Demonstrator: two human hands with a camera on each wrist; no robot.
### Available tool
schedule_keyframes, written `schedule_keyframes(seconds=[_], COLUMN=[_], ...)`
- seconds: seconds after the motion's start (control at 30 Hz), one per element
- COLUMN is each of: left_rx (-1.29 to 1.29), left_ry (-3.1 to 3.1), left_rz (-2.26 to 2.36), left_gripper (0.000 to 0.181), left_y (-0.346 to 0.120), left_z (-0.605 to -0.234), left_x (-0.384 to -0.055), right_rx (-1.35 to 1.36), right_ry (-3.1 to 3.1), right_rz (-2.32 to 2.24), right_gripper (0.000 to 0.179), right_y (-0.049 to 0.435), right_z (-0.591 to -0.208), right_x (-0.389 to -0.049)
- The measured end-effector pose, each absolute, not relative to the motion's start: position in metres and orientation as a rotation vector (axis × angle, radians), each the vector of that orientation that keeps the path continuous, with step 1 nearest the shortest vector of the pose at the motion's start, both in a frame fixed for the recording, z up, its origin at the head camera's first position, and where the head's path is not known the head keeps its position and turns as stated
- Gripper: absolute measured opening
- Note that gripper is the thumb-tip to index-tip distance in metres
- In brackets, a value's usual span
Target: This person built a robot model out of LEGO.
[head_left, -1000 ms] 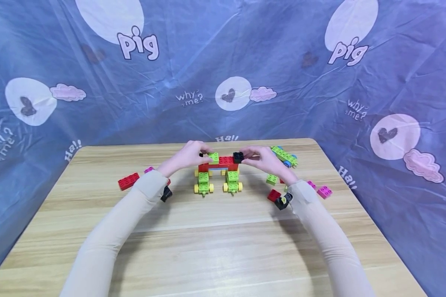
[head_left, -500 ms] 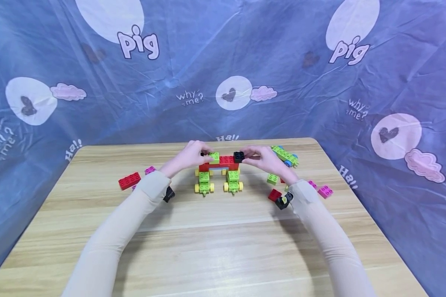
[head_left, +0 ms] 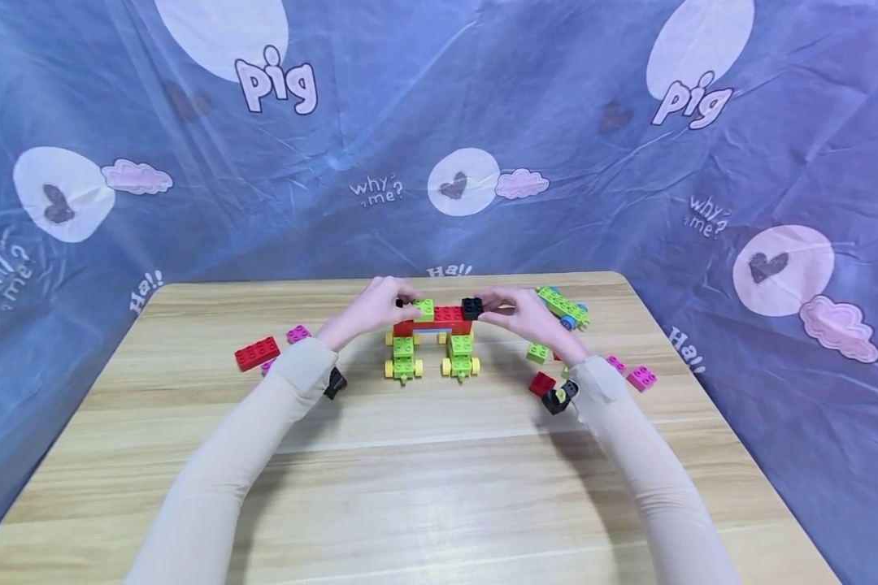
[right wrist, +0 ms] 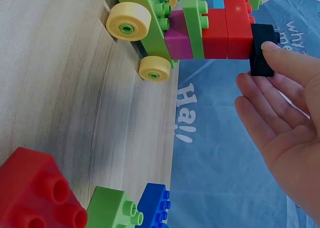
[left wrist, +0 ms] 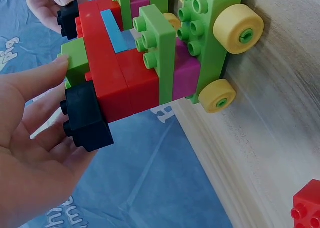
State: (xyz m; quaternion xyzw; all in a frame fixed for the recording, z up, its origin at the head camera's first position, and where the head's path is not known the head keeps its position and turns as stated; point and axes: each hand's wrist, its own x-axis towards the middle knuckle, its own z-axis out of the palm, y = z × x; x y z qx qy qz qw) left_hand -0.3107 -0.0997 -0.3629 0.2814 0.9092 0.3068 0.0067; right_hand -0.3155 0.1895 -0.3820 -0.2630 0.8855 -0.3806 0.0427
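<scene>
Well, in the head view the block bridge (head_left: 449, 314) stands toward the back of the table (head_left: 424, 487), with the left hand (head_left: 376, 309) at one end of its top and the right hand (head_left: 523, 313) at the other. It stands on yellow wheels (head_left: 419, 369), so a sideways push could make it roll. The right sleeve (head_left: 618, 422) is just beside a small black piece (head_left: 558, 397) and might bump it. In the left wrist view, the left hand pinches the lime block (left wrist: 76, 63), and its fingers sit behind the left black block (left wrist: 87, 115); that one pokes out past the bridge's end, so a hard press on the outside could tip it off. In the right wrist view, the right hand pinches the right black block (right wrist: 261, 50), which pokes out too. I can't tell if it is clicked on tight; if not, pulling away could bring it along.
</scene>
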Motion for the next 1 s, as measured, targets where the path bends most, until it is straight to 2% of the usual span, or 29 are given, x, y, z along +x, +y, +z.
schedule_keyframes(seconds=[1.0], left_rx=[0.986], left_ry=[2.84], left_rz=[0.983], left_gripper=[0.035], left_y=[-0.109], left_z=[-0.368], left_x=[-0.31], right_rx=[-0.773], right_ry=[2.727], right_rz=[-1.207], right_gripper=[0.04], right_y=[0.198], right_z=[-0.379], right_x=[-0.312])
